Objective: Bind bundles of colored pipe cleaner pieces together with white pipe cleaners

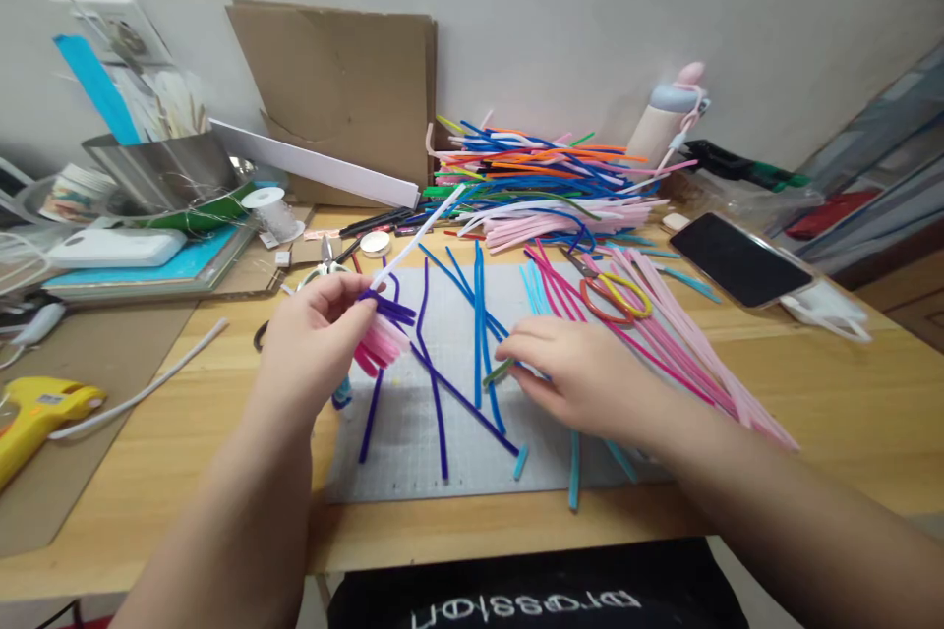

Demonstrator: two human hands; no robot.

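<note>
Pinching a small bundle of pink and purple fuzzy pipe cleaners [382, 336], with a long white stem sticking up from it, the left hand [314, 339] is hovering over the grey cutting mat [413, 457]. The right hand [579, 375] is nipping a short green pipe cleaner [499, 372] on that mat, beside straight blue pipe cleaners [479, 314].

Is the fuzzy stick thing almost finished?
Probably not. Done: a small pink and purple bundle on a white stem, pinched in the left hand. In hand: the right hand touches a green piece. Left: many loose sticks on the grey mat and pile.
</note>
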